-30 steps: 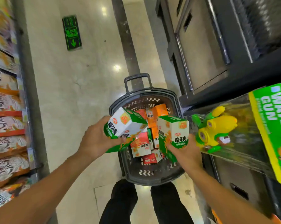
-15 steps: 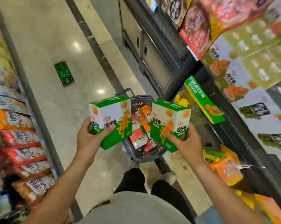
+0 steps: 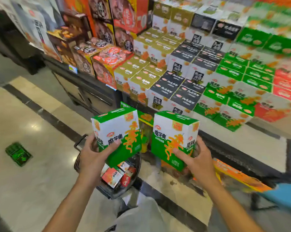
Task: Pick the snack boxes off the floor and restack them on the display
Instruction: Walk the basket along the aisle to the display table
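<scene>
The left hand point(image 3: 93, 158) gripped one green and white snack box point(image 3: 115, 133), and the right hand point(image 3: 194, 162) gripped a second box of the same kind point(image 3: 174, 138). On each hand the fingers were curled round the lower part of its box, the thumb on the front face and the others behind, so both were clamped on a box. Both boxes stood nearly upright, long axis vertical, the left one tilted a little to the left, and they were side by side but apart, above a dark basket point(image 3: 133, 185) on the floor which held more small boxes.

The stepped display point(image 3: 183, 91) lay ahead and to the right of both hands, higher than the boxes. The green rows point(image 3: 231, 104), which match the held boxes, were at its right part, so the right hand was nearer to them and the left hand would probably have to reach across. The bare ledge point(image 3: 258, 144) in front of the green rows seemed the closest free place
</scene>
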`<state>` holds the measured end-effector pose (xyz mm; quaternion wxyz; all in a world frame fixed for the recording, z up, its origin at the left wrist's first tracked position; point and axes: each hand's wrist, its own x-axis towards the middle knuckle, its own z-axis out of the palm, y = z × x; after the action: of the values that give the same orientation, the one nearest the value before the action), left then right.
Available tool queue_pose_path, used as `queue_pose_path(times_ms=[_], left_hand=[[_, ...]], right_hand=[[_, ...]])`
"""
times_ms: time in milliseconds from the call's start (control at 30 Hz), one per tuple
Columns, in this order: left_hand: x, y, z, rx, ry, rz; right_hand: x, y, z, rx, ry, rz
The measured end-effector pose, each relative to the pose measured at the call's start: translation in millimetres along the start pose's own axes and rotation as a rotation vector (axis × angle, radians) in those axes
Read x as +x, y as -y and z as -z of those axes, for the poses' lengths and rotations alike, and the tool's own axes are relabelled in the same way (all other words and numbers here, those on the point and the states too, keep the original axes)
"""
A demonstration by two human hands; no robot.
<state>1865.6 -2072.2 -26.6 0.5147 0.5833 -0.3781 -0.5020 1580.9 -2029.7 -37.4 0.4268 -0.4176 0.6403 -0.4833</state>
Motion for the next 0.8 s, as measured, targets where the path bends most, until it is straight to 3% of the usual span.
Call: queue_pose_path(times_ms=[367, 800], left_hand=[[-122, -10, -198, 0.009, 0.355, -0.114], [-82, -1, -327, 0.009, 0.592, -0.093]], right_hand=[[-91, -17, 230, 0.142, -0.314, 0.061], [-76, -39, 318, 0.114, -0.653, 0.047]])
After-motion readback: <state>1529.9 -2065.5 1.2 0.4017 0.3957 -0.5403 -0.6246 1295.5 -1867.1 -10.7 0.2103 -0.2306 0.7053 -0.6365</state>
